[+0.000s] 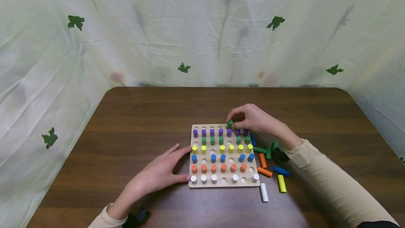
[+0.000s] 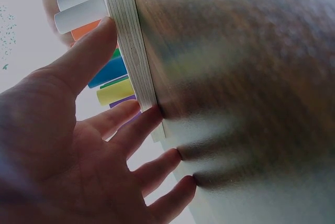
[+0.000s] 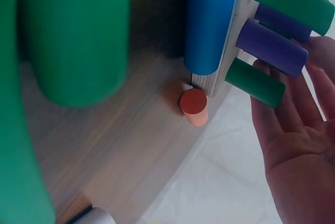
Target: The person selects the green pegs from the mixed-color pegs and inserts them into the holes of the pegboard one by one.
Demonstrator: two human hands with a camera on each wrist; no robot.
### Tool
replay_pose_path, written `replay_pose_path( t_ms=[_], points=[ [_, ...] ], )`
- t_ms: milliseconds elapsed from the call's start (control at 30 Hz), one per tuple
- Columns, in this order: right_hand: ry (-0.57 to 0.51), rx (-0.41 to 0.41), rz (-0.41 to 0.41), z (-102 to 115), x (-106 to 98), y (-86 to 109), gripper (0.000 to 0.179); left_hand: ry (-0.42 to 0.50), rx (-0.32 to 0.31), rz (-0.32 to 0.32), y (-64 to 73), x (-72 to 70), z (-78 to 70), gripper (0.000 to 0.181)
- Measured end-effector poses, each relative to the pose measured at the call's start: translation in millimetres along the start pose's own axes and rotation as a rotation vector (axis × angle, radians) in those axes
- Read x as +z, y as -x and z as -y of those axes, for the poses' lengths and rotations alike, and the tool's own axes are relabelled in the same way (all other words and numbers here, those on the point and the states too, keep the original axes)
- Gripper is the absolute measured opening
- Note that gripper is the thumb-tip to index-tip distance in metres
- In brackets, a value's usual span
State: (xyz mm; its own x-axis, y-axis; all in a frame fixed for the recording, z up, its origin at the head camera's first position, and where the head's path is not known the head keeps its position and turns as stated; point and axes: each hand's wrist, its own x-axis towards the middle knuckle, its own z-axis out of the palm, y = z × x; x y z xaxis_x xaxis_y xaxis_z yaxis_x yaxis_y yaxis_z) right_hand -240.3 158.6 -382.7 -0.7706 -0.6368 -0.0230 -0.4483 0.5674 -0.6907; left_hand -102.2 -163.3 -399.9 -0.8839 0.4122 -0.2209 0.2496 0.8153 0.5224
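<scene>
A pale wooden pegboard lies on the table with rows of white, orange, blue, yellow, green and purple pegs upright in its holes. At its far edge, my right hand pinches a green peg, slightly tilted over the back row of holes. My left hand rests along the board's left side with fingers spread. In the left wrist view its thumb lies at the board's edge close to a white peg, and the other fingertips touch the edge and the tabletop.
Right of the board lie loose pegs: several green, two orange, a blue, a yellow and a white one. Another blue peg lies along the board's right edge. A pale curtain hangs behind the brown table.
</scene>
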Motion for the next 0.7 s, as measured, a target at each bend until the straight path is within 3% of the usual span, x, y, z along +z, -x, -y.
replay_pose_path(
  t_ms=[367,700],
  points=[
    [-0.015,0.038,0.058,0.8,0.8,-3.1,0.013,0.008,-0.018,0.012,-1.2,-0.3,-0.6,0.082],
    [0.016,0.032,0.027,7.2,-5.8,2.2,0.019,0.016,-0.005,0.008,0.1,-1.5,-1.9,0.081]
  ],
)
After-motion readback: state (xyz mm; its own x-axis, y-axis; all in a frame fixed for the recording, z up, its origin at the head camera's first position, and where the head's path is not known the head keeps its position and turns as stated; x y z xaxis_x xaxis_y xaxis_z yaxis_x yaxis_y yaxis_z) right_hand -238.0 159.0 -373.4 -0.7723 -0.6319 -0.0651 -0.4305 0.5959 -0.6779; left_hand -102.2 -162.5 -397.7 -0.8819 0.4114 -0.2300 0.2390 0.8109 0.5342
